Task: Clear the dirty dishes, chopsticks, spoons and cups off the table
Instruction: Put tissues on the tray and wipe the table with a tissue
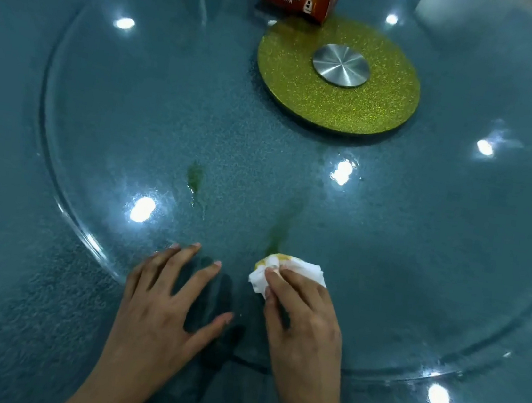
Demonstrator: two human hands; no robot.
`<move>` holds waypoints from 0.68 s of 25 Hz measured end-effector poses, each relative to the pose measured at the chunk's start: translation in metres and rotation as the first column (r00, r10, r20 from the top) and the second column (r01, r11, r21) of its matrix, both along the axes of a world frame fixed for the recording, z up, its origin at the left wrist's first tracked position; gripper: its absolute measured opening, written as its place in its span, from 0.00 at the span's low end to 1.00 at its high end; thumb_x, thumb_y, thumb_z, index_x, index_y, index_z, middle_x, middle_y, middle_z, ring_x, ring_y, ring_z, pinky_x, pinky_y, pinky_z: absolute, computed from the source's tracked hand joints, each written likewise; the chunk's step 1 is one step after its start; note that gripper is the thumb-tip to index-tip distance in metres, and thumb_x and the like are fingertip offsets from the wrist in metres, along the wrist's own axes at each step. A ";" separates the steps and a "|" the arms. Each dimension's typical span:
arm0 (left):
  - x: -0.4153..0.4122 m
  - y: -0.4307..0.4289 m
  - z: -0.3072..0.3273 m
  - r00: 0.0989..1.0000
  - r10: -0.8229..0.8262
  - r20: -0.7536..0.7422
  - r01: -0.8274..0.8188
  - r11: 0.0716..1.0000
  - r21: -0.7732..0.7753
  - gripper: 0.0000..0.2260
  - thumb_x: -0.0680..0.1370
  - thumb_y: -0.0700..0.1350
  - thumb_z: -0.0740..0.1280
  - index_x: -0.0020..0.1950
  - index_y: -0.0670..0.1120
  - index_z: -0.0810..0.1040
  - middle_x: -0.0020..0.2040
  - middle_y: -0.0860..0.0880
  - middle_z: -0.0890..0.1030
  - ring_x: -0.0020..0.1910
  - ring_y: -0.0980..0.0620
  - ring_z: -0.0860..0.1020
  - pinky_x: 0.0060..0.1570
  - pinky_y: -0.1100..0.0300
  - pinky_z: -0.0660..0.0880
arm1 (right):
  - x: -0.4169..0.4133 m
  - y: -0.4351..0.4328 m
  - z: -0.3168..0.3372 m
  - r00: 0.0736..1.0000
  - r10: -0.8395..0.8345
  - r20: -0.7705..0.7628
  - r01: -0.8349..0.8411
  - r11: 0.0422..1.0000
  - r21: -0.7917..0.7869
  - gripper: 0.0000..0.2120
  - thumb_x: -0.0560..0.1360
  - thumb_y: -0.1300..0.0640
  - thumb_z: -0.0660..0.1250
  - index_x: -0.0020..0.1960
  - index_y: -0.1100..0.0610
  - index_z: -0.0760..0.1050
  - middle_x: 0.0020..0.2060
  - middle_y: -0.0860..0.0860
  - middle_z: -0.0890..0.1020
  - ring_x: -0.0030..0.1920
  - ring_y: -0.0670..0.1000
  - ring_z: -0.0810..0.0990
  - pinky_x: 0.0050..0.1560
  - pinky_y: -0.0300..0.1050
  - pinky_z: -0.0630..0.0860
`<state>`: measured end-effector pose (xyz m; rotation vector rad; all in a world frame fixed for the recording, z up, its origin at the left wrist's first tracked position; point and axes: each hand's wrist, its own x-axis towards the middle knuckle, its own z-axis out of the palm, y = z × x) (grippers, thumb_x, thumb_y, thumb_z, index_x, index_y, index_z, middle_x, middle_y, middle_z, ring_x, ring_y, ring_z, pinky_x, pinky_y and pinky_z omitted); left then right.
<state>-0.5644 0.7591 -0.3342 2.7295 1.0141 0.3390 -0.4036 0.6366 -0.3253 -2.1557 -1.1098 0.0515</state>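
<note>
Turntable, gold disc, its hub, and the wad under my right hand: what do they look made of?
Turntable: clear glass, likely; see-through, glossy, lamp glints, thick bright rim. Gold disc: glittery coating, base material unclear. Hub: brushed steel or similar; radial sheen. Wad: soft white tissue paper, crumpled, stained yellow.

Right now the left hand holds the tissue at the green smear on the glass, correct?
Not quite. The head view shows the right hand holding the tissue at the green smear on the glass; the left hand rests flat beside it.
</note>
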 end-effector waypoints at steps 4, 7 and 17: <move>0.007 -0.007 0.007 1.000 0.004 -0.014 -0.004 1.000 -0.007 0.30 0.74 0.67 0.63 0.68 0.49 0.79 0.72 0.45 0.74 0.70 0.39 0.72 0.68 0.39 0.68 | 0.006 -0.009 0.002 0.999 0.025 -0.035 -0.026 0.999 -0.039 0.18 0.75 0.66 0.71 0.63 0.53 0.81 0.60 0.44 0.82 0.62 0.45 0.78 0.64 0.30 0.68; 0.026 -0.020 0.018 0.982 -0.132 0.136 0.131 0.991 0.016 0.24 0.77 0.54 0.65 0.70 0.45 0.78 0.72 0.45 0.75 0.71 0.42 0.73 0.72 0.48 0.66 | 0.011 -0.011 0.008 0.998 0.042 -0.050 -0.043 0.999 -0.010 0.17 0.74 0.66 0.72 0.60 0.51 0.81 0.57 0.42 0.83 0.59 0.43 0.79 0.60 0.29 0.70; 0.058 -0.031 0.008 0.950 -0.240 0.197 0.235 0.971 0.051 0.12 0.76 0.40 0.71 0.59 0.42 0.85 0.56 0.47 0.84 0.52 0.49 0.83 0.58 0.58 0.76 | 0.018 -0.018 -0.003 0.998 0.059 0.007 -0.060 0.998 0.030 0.12 0.76 0.58 0.68 0.57 0.49 0.84 0.51 0.39 0.82 0.50 0.45 0.79 0.53 0.34 0.75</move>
